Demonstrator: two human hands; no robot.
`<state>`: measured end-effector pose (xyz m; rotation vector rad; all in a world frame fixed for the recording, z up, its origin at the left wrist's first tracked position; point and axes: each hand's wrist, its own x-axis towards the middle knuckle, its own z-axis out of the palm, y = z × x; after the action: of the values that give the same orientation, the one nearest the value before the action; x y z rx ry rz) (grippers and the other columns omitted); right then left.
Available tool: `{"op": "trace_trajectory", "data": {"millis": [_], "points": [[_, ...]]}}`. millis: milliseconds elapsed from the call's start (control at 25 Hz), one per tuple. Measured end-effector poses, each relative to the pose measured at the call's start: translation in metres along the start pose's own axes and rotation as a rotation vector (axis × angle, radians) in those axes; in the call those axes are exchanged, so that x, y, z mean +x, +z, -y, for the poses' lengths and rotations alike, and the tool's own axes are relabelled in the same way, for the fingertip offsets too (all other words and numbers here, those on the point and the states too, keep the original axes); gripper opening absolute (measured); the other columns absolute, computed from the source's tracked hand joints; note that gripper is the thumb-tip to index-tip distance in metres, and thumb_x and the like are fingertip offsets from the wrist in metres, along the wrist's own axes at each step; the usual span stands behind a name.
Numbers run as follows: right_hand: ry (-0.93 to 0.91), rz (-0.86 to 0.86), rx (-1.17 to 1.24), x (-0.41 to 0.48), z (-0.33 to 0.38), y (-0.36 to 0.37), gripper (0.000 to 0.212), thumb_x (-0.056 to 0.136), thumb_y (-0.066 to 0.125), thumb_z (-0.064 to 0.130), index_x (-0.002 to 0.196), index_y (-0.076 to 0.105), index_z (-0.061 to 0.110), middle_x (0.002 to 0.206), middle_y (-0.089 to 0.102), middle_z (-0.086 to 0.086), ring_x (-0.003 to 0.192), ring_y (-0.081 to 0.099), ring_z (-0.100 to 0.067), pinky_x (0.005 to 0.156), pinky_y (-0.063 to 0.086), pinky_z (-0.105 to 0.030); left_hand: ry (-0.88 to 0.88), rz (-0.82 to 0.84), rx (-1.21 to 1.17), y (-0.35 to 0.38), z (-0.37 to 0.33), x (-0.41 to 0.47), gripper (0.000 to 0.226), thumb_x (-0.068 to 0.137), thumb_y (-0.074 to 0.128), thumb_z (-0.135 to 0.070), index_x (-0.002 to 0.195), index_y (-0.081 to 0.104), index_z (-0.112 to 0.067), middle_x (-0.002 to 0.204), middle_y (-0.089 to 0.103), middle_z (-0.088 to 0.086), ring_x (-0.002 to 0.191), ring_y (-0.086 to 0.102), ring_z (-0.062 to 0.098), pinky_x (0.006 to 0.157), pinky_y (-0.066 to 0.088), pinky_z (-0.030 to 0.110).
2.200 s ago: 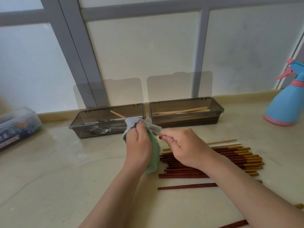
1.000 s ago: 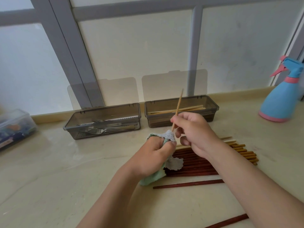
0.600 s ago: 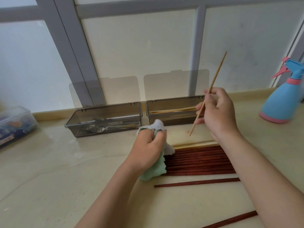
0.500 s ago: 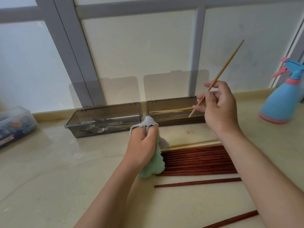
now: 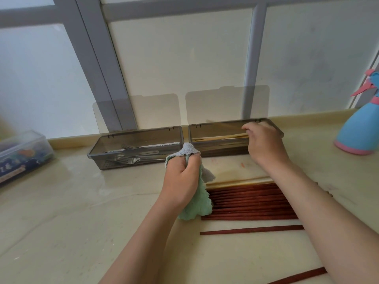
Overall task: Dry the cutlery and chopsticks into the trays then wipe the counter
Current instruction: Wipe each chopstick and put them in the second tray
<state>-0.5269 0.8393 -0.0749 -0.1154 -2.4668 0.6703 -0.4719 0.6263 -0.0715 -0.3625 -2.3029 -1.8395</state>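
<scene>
My left hand [image 5: 182, 177] grips a green and grey cloth [image 5: 196, 208] above the counter, in front of the gap between two smoky plastic trays. The left tray [image 5: 98, 148] holds forks and other cutlery [image 5: 131, 154]. My right hand [image 5: 264, 142] reaches into the right tray [image 5: 215, 125] and pinches the end of a pale chopstick, blurred, over the pale chopsticks [image 5: 219, 137] lying inside. A row of dark red chopsticks [image 5: 246, 199] lies on the counter under my right forearm, with pale ones [image 5: 235, 180] at its far edge.
One red chopstick [image 5: 252, 229] lies apart, nearer me, and another [image 5: 301, 275] at the bottom edge. A blue and pink spray bottle [image 5: 359, 130] stands at the far right. A clear lidded box [image 5: 22, 152] sits at the left. Frosted window panels rise behind the trays.
My right hand drew the pale chopstick out of the cloth, lifted it, then lowered it into the right tray. My left hand kept hold of the cloth and stayed roughly in place.
</scene>
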Motion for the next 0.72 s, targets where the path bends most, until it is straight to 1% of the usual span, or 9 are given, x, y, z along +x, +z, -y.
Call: {"op": "trace_trajectory", "data": {"millis": [80,160,240,320,400,440,520,600,720], "points": [[0.062,0.098,-0.067,0.0,0.002,0.0,0.035,0.101,0.043,-0.001,0.13,0.062,0.006,0.123,0.06,-0.015,0.116,0.057,-0.031,0.084,0.04,-0.03,0.003,-0.009,0.007,-0.002,0.002,0.001,0.048,0.102,0.047,-0.013,0.056,0.031,-0.009,0.048,0.025,-0.002,0.036,0.04,0.003,0.043,0.032,0.019],[0.064,0.186,-0.144,-0.002,0.008,-0.001,0.038,0.097,0.041,-0.006,0.13,0.058,0.004,0.128,0.059,-0.013,0.115,0.057,-0.032,0.081,0.04,-0.032,0.0,-0.001,0.019,-0.003,0.004,0.001,0.048,0.102,0.046,-0.015,0.056,0.031,-0.011,0.043,0.028,-0.009,0.037,0.041,0.005,0.045,0.033,0.021],[0.053,0.214,-0.151,-0.006,0.012,-0.004,0.042,0.094,0.042,-0.008,0.132,0.056,0.005,0.13,0.058,-0.01,0.114,0.057,-0.032,0.08,0.043,-0.034,-0.003,0.007,0.026,-0.003,0.003,0.0,0.049,0.102,0.045,-0.013,0.056,0.029,-0.012,0.037,0.032,-0.014,0.036,0.038,0.003,0.044,0.032,0.021],[0.025,0.163,-0.127,-0.01,0.013,-0.012,0.038,0.094,0.043,-0.005,0.126,0.06,0.008,0.122,0.06,-0.008,0.111,0.058,-0.03,0.082,0.047,-0.036,-0.003,0.001,0.031,-0.003,0.0,-0.001,0.051,0.102,0.044,-0.011,0.053,0.028,-0.013,0.035,0.035,-0.014,0.036,0.04,0.003,0.043,0.032,0.018],[-0.017,0.149,-0.114,-0.013,0.011,-0.022,0.027,0.095,0.046,0.002,0.109,0.066,0.014,0.105,0.066,-0.005,0.1,0.061,-0.027,0.082,0.05,-0.036,-0.013,-0.01,0.029,-0.003,-0.001,-0.001,0.054,0.102,0.044,-0.01,0.05,0.029,-0.015,0.034,0.039,-0.013,0.041,0.048,0.007,0.045,0.035,0.018],[-0.029,0.216,-0.111,-0.015,0.01,-0.028,0.024,0.096,0.049,0.006,0.105,0.068,0.017,0.101,0.067,-0.002,0.096,0.062,-0.024,0.08,0.05,-0.034,-0.019,-0.013,0.024,-0.003,0.0,0.0,0.054,0.102,0.044,-0.011,0.05,0.03,-0.016,0.034,0.041,-0.013,0.044,0.053,0.013,0.046,0.037,0.019],[-0.046,0.477,-0.153,-0.024,0.011,-0.036,0.021,0.097,0.057,0.015,0.109,0.072,0.023,0.104,0.068,0.003,0.094,0.062,-0.016,0.082,0.048,-0.028,-0.031,-0.021,0.014,-0.004,0.002,0.001,0.053,0.102,0.044,-0.013,0.051,0.032,-0.015,0.036,0.044,-0.012,0.051,0.059,0.026,0.048,0.039,0.022],[-0.051,0.677,-0.217,-0.033,0.01,-0.036,0.019,0.096,0.063,0.021,0.11,0.074,0.027,0.109,0.068,0.007,0.097,0.062,-0.012,0.086,0.05,-0.028,-0.033,-0.018,0.018,-0.004,0.006,0.002,0.051,0.102,0.044,-0.014,0.052,0.033,-0.014,0.037,0.044,-0.012,0.053,0.059,0.028,0.047,0.039,0.023],[-0.044,0.708,-0.242,-0.037,0.008,-0.032,0.01,0.094,0.067,0.021,0.093,0.075,0.028,0.1,0.069,0.008,0.092,0.064,-0.01,0.082,0.054,-0.03,-0.033,-0.025,0.028,-0.002,0.007,0.003,0.052,0.101,0.045,-0.013,0.051,0.032,-0.016,0.039,0.041,-0.013,0.054,0.063,0.026,0.046,0.038,0.021]]}}
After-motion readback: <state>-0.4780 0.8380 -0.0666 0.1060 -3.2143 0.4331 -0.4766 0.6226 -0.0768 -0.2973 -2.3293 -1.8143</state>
